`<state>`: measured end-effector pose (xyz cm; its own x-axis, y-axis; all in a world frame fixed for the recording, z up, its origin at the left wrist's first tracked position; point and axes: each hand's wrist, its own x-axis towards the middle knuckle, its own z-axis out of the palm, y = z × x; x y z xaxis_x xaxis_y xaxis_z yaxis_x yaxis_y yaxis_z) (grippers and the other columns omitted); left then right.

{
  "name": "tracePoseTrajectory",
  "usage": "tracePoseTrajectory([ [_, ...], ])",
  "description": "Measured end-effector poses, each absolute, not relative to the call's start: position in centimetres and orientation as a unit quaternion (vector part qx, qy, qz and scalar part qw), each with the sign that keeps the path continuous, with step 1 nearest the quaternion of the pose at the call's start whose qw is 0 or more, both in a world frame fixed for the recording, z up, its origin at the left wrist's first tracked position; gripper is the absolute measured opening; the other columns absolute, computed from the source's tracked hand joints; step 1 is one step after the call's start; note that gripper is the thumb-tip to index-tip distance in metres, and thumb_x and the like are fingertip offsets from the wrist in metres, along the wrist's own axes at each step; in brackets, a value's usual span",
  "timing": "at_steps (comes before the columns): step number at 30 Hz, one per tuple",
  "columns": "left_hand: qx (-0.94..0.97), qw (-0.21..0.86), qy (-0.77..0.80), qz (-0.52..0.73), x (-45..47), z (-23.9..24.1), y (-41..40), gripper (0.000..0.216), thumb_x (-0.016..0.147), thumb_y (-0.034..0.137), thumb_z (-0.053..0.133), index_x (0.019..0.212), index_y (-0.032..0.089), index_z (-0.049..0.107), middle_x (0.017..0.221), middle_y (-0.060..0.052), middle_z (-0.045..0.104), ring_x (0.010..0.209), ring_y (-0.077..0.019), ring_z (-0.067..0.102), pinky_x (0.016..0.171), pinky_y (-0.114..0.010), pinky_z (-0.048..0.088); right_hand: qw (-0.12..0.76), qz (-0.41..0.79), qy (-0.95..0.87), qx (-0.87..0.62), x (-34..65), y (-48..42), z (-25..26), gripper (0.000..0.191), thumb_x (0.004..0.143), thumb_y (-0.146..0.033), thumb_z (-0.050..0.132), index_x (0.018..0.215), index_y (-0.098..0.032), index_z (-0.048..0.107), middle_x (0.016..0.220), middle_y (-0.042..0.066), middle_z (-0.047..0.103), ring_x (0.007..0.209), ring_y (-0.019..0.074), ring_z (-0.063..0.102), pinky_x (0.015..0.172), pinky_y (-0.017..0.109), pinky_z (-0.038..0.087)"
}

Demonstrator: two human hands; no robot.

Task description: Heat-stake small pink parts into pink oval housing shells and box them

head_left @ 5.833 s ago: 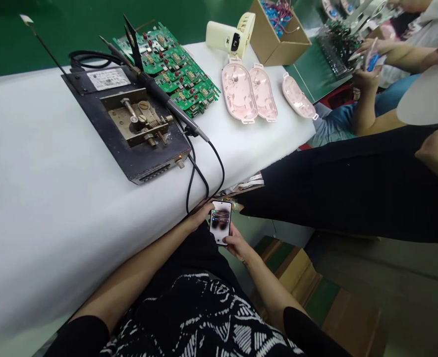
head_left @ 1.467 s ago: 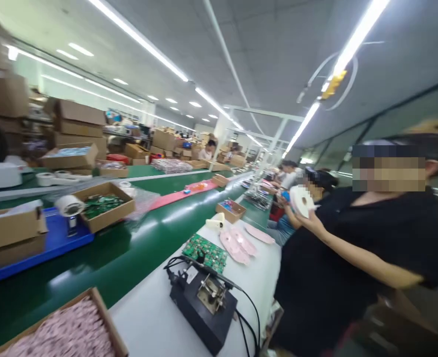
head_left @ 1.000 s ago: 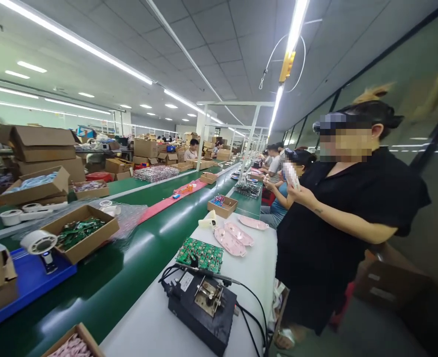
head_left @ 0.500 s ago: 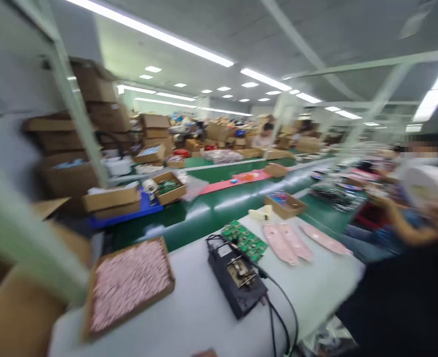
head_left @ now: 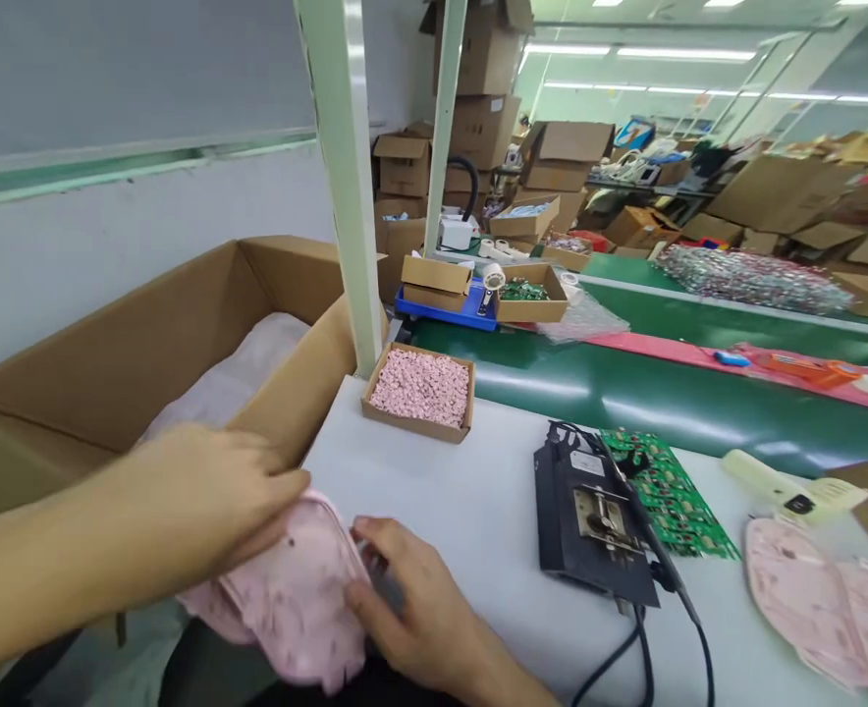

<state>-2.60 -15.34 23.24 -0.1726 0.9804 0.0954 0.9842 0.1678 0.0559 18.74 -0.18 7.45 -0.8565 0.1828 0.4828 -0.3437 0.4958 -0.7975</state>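
Low at the left, several thin pink plastic panels (head_left: 301, 589) are bunched together above my lap. Over their upper left side lies my left hand (head_left: 235, 501), closed on them and slightly blurred. My right hand (head_left: 423, 609) is at their right edge, with its thumb over the face of the front panel and its fingertips against the rim. The panels have rounded ends and small dark holes. More pink panels (head_left: 794, 589) lie at the right of the white table (head_left: 449, 501). What the left fingertips do behind the panels is hidden.
A large open carton (head_left: 110, 344) with a whitish bag stands left. On the table are a shallow box (head_left: 441, 430) of small pink parts, a black device (head_left: 559, 520) with cables, green circuit boards (head_left: 684, 501) and a cream plastic piece (head_left: 765, 479). A pale post (head_left: 352, 196) rises at the table's corner.
The view has swung left and down. Both hands and the bunch of pink panels have come into view, as has the large carton's inside. The co-worker at the right is out of view.
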Motion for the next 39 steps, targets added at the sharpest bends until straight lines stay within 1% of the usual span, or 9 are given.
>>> tracePoseTrajectory([
  [4, -0.716, -0.218, -0.662, 0.024, 0.2, 16.9, -8.1, 0.023, 0.08, 0.042, 0.075, 0.065, 0.025, 0.07, 0.048, 0.001, 0.055, 0.042, -0.0151, 0.038, 0.048, -0.031, 0.015, 0.205, 0.572, -0.783, -0.131, 24.4, 1.4, 2.4, 0.025, 0.103, -0.032, 0.045, 0.115, -0.025, 0.065, 0.098, 0.004, 0.075, 0.079, 0.0148, 0.071, 0.073, 0.026, 0.06],
  [9, -0.726, -0.359, -0.585, 0.025, 1.5, 9.5, -0.9, 0.025, 0.075, 0.034, 0.078, 0.055, 0.022, 0.069, 0.043, 0.002, 0.054, 0.042, -0.0133, 0.036, 0.048, -0.029, 0.022, 0.128, 0.626, -0.736, -0.225, 29.7, 1.9, -1.6, 0.047, 0.094, -0.043, 0.061, 0.137, -0.023, 0.055, 0.126, 0.011, 0.068, 0.096, 0.0193, 0.068, 0.086, 0.033, 0.059],
  [13, -0.724, -0.378, -0.577, 0.011, 1.5, 8.3, 2.5, 0.027, 0.078, 0.046, 0.077, 0.067, 0.022, 0.075, 0.056, 0.001, 0.066, 0.05, -0.0124, 0.047, 0.05, -0.026, 0.029, 0.114, 0.651, -0.705, -0.258, 29.6, 1.6, -1.7, 0.046, 0.094, -0.041, 0.059, 0.136, -0.024, 0.054, 0.119, 0.008, 0.067, 0.074, 0.0136, 0.063, 0.068, 0.028, 0.055],
  [18, -0.72, -0.36, -0.594, 0.004, 0.0, 8.1, 5.1, 0.037, 0.082, 0.053, 0.071, 0.064, 0.02, 0.074, 0.049, 0.001, 0.059, 0.045, -0.0126, 0.047, 0.048, -0.027, 0.029, 0.073, 0.63, -0.726, -0.265, 26.6, 3.1, 0.1, 0.049, 0.096, -0.041, 0.055, 0.141, -0.025, 0.049, 0.09, 0.002, 0.07, 0.06, 0.0125, 0.057, 0.055, 0.023, 0.042],
  [21, -0.714, -0.289, -0.638, -0.019, -0.6, 7.5, 4.8, 0.044, 0.083, 0.059, 0.069, 0.065, 0.019, 0.073, 0.055, -0.003, 0.063, 0.054, -0.0176, 0.055, 0.054, -0.029, 0.035, 0.084, 0.558, -0.777, -0.278, 25.4, 4.6, 0.8, 0.041, 0.093, -0.039, 0.057, 0.13, -0.02, 0.061, 0.075, 0.001, 0.068, 0.06, 0.0149, 0.057, 0.057, 0.025, 0.041],
  [24, -0.691, -0.193, -0.694, -0.065, -0.1, 6.8, 2.1, 0.042, 0.096, 0.054, 0.055, 0.098, 0.017, 0.076, 0.095, -0.012, 0.074, 0.092, -0.029, 0.066, 0.08, -0.038, 0.047, 0.118, 0.495, -0.798, -0.321, 25.3, 6.7, 0.9, 0.038, 0.097, -0.044, 0.049, 0.113, -0.018, 0.07, 0.076, 0.005, 0.071, 0.06, 0.0171, 0.061, 0.059, 0.027, 0.046],
  [27, -0.661, -0.071, -0.727, -0.168, 1.0, 5.5, -1.9, 0.039, 0.101, 0.042, 0.05, 0.13, 0.019, 0.063, 0.136, -0.014, 0.061, 0.13, -0.0322, 0.051, 0.106, -0.047, 0.04, 0.126, 0.426, -0.821, -0.358, 25.4, 8.6, 0.7, 0.041, 0.098, -0.044, 0.045, 0.115, -0.016, 0.069, 0.09, 0.011, 0.076, 0.074, 0.0221, 0.07, 0.07, 0.031, 0.054],
  [32, -0.601, 0.041, -0.73, -0.322, 0.5, 3.9, -5.1, 0.023, 0.1, 0.028, 0.053, 0.117, 0.02, 0.067, 0.113, -0.009, 0.068, 0.108, -0.0245, 0.059, 0.095, -0.041, 0.047, 0.047, 0.283, -0.889, -0.357, 24.8, 9.0, 1.8, 0.04, 0.101, -0.036, 0.039, 0.13, -0.02, 0.063, 0.118, 0.013, 0.073, 0.095, 0.0258, 0.074, 0.082, 0.035, 0.057],
  [39, -0.585, -0.035, -0.768, -0.259, -5.0, 8.1, 2.1, 0.028, 0.1, 0.03, 0.049, 0.096, 0.021, 0.075, 0.095, -0.008, 0.07, 0.098, -0.0256, 0.06, 0.09, -0.04, 0.041, 0.028, 0.089, -0.951, -0.294, 19.4, 11.0, 9.1, 0.037, 0.104, -0.033, 0.038, 0.129, -0.021, 0.062, 0.121, 0.013, 0.07, 0.108, 0.0274, 0.066, 0.09, 0.038, 0.051],
])
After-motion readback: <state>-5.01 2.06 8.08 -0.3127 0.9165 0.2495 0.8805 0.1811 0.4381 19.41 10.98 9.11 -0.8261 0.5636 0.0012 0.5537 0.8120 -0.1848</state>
